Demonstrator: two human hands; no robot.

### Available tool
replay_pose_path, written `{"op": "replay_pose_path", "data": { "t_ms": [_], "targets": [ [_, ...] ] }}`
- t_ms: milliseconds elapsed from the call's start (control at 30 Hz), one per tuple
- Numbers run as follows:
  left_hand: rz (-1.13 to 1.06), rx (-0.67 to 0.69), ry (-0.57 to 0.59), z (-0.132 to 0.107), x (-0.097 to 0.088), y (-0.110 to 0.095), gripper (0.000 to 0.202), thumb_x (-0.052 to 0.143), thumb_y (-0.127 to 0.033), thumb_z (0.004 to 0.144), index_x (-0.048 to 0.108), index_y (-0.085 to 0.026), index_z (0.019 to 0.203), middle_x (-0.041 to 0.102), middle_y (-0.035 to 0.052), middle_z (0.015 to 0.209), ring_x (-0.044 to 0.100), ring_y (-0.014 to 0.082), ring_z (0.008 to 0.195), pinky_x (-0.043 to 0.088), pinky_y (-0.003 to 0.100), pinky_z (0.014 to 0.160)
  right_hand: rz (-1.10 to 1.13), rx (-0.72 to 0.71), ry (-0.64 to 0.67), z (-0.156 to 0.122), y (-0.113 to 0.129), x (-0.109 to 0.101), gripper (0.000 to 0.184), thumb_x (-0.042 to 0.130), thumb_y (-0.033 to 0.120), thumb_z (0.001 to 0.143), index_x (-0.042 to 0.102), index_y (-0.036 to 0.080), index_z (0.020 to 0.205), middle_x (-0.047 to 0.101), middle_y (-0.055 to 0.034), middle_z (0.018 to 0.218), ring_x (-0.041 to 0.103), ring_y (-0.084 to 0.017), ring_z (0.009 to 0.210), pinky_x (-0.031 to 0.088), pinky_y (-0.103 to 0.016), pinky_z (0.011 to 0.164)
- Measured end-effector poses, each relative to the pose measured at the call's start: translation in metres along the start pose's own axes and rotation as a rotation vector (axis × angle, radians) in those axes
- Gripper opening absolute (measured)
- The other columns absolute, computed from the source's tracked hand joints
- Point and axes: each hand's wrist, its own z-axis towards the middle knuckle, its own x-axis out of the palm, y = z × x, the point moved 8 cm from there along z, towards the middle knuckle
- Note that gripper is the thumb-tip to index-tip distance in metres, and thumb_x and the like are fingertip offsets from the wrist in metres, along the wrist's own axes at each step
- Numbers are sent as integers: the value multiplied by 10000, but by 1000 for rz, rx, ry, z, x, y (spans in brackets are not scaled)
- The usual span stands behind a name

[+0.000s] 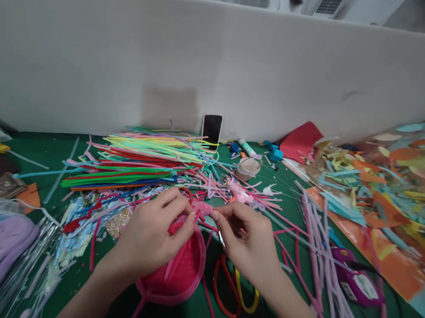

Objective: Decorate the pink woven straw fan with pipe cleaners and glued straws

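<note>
My left hand [159, 230] pinches a small bunched pink fuzzy pipe cleaner [203, 208] between thumb and fingers. From the other side, my right hand [249, 234] has its thumb and forefinger closed at the same piece's right end. Under my left hand lies a round red-pink form [188, 276] rimmed with a pink pipe cleaner; the hand covers its upper left part. Scissors with red and yellow handles [215, 287] lie beside it, below my right hand, which partly hides the blades.
Behind my hands spreads a pile of coloured pipe cleaners [151, 158]. A phone [211, 130] leans on the white partition [217, 59]. A small round tub [248, 168], a glue stick [247, 147], lilac strips [321, 259], a purple device [357, 280] and paper scraps [391, 206] stretch rightwards.
</note>
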Motion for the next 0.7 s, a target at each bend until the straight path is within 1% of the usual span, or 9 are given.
{"op": "replay_pose_path", "data": {
  "t_ms": [100, 167, 267, 400, 533, 700],
  "targets": [
    [-81, -4, -33, 0, -2, 0, 138, 521, -137, 903, 565, -180, 778, 550, -9, 787, 532, 116, 714, 391, 231, 648, 59, 17, -74, -2, 0, -5, 165, 599, 272, 898, 651, 177, 774, 621, 6, 647, 520, -101, 530, 381, -214, 494],
    [-148, -14, -26, 2, 0, 4, 150, 532, -136, 909, 582, -180, 775, 556, -14, 780, 532, 110, 717, 396, 221, 652, 81, 26, -103, -3, -1, -8, 166, 606, 285, 898, 658, 180, 781, 616, 10, 642, 517, -100, 529, 382, -214, 491],
    [-229, -21, 3, 5, 5, 11, 148, 559, -158, 918, 611, -185, 783, 576, -21, 773, 537, 106, 716, 407, 218, 668, 131, 45, -112, -3, -2, -9, 175, 613, 297, 894, 654, 180, 770, 606, 10, 633, 516, -103, 532, 386, -214, 484],
    [-264, -41, 41, 8, 10, 18, 148, 577, -184, 924, 629, -182, 786, 611, -14, 791, 558, 116, 747, 415, 230, 693, 188, 91, -80, -2, -4, -8, 204, 618, 326, 887, 648, 174, 754, 585, 7, 615, 496, -107, 524, 371, -218, 467],
    [-293, -34, 34, 9, 10, 18, 136, 587, -194, 923, 639, -178, 799, 633, -1, 812, 577, 128, 771, 432, 240, 721, 237, 141, -26, -2, -6, -5, 227, 620, 354, 882, 642, 169, 752, 560, 7, 603, 456, -104, 505, 336, -224, 447],
    [-306, -32, 25, 10, 9, 19, 117, 599, -178, 912, 653, -184, 808, 644, -2, 827, 590, 127, 786, 440, 237, 727, 268, 124, 7, 0, -4, -3, 214, 621, 349, 884, 655, 171, 770, 578, -3, 631, 478, -111, 535, 357, -228, 469]
  ]
}}
